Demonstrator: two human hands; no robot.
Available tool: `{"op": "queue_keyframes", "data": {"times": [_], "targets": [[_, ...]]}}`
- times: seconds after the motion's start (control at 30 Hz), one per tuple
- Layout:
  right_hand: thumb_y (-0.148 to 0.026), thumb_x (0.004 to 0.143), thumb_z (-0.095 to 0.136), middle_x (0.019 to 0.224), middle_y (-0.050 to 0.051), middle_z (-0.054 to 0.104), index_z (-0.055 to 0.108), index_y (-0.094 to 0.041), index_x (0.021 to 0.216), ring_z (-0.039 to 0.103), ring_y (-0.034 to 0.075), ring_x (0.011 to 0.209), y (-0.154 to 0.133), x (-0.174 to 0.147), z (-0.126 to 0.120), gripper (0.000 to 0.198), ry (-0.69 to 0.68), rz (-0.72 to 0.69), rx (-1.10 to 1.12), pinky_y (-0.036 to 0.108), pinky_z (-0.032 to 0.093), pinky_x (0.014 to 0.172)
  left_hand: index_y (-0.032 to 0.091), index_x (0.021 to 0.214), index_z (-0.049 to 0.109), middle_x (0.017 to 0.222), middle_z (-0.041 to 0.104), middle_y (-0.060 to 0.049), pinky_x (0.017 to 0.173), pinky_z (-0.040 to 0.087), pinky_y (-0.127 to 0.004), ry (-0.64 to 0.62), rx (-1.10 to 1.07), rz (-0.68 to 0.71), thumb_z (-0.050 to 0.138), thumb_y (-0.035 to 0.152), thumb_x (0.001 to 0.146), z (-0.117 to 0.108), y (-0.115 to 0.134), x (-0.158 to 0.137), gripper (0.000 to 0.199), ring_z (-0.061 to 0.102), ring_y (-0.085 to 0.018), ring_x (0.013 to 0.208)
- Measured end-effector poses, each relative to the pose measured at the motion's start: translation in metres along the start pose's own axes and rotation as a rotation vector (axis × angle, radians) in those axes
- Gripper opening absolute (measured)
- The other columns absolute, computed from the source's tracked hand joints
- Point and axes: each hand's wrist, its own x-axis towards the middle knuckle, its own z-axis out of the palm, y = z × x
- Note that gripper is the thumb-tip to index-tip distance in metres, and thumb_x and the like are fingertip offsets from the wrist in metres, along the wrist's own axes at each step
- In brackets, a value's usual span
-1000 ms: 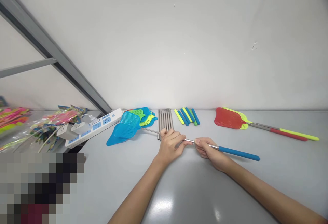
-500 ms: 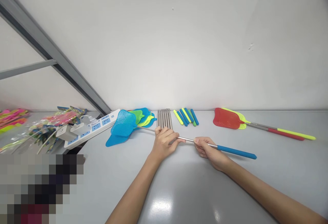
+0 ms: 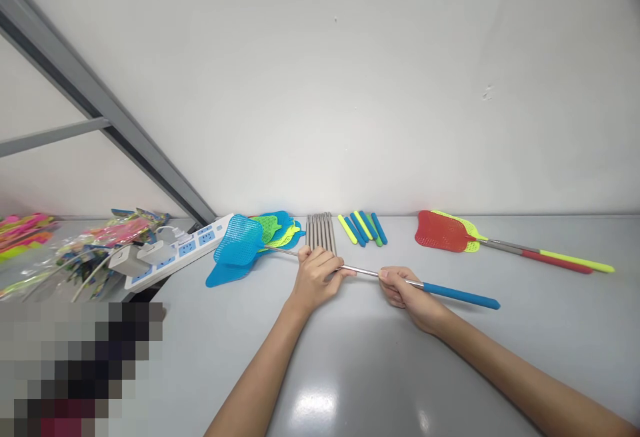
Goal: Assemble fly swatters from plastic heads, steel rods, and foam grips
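- Across the middle of the smooth grey surface (image 3: 560,337), between both hands: one blue perforated plastic flyswatter (image 3: 240,240), long axis mostly left-right, its right end sloping toward the near side.
- Key relation: slim silver metal shaft (image 3: 364,271) runs through both hands. Head lies left of the left hand (image 3: 316,278), blue tube-shaped handle (image 3: 461,295) right of the right hand (image 3: 407,292). Left hand nearer the head; right hand nearer the handle, just beside its inner end.
- Left hand: knuckles up, fingers curled over shaft, thumb reaching along it to the right.
- Right hand: pinching shaft between thumb and curled fingers; a short bare stretch of shaft shows between the hands.
- Grey metal rods (image 3: 320,229): about seven, packed side by side near the far edge, just beyond the left hand; exact count uncertain.
- Coloured tube-shaped grips (image 3: 361,228), right of rods: two yellow, one green, at least three blue; some overlap.
- Flat plastic swatter heads (image 3: 270,226), far edge, left of rods: green, yellow, blue; overlapped, total can't be told.
- Whole swatters near far edge, right: two, one red (image 3: 443,232), one yellow (image 3: 575,261), crossing.
- White power strip (image 3: 193,250): one, at the left edge.
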Motion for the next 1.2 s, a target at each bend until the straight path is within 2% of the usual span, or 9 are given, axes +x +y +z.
{"op": "queue_keyframes", "data": {"times": [0.6,0.83,1.07,1.2], "targets": [[-0.033,0.075,0.045,0.045,-0.006,0.022,0.029,-0.018,0.05,0.012,0.007,0.042,0.002,0.001,-0.003,0.033,-0.008,-0.027,0.038,0.025,0.008,0.041,0.021,0.062,0.053,0.055,0.054,0.004,0.069,0.023,-0.032,0.039,-0.026,-0.041,0.055,0.029,0.071,0.002,-0.007,-0.003,0.012,0.045,-0.011,0.058],[-0.032,0.075,0.044,0.043,-0.006,0.024,0.03,-0.019,0.048,0.014,0.006,0.04,0.002,0.001,-0.005,0.034,-0.018,-0.039,0.117,0.025,0.009,0.04,0.019,0.061,0.049,0.052,0.048,0.004,0.068,0.026,-0.031,0.136,0.023,-0.17,0.058,0.041,0.065,-0.002,-0.019,-0.003,0.024,0.042,-0.011,0.052],[-0.031,0.076,0.044,0.042,-0.006,0.026,0.029,-0.019,0.049,0.015,0.006,0.039,0.005,0.002,-0.007,0.033,-0.007,-0.051,0.163,0.024,0.01,0.039,0.019,0.061,0.048,0.055,0.05,0.003,0.07,0.027,-0.031,0.129,0.037,-0.15,0.058,0.039,0.066,0.0,-0.024,-0.004,0.022,0.044,-0.013,0.057],[-0.031,0.076,0.045,0.042,-0.006,0.028,0.03,-0.018,0.049,0.016,0.006,0.038,0.005,0.002,-0.007,0.033,-0.011,-0.047,0.164,0.024,0.009,0.039,0.019,0.061,0.046,0.054,0.046,0.004,0.066,0.031,-0.028,0.121,-0.001,-0.146,0.059,0.037,0.065,0.002,-0.025,-0.003,0.023,0.042,-0.012,0.056]]}}
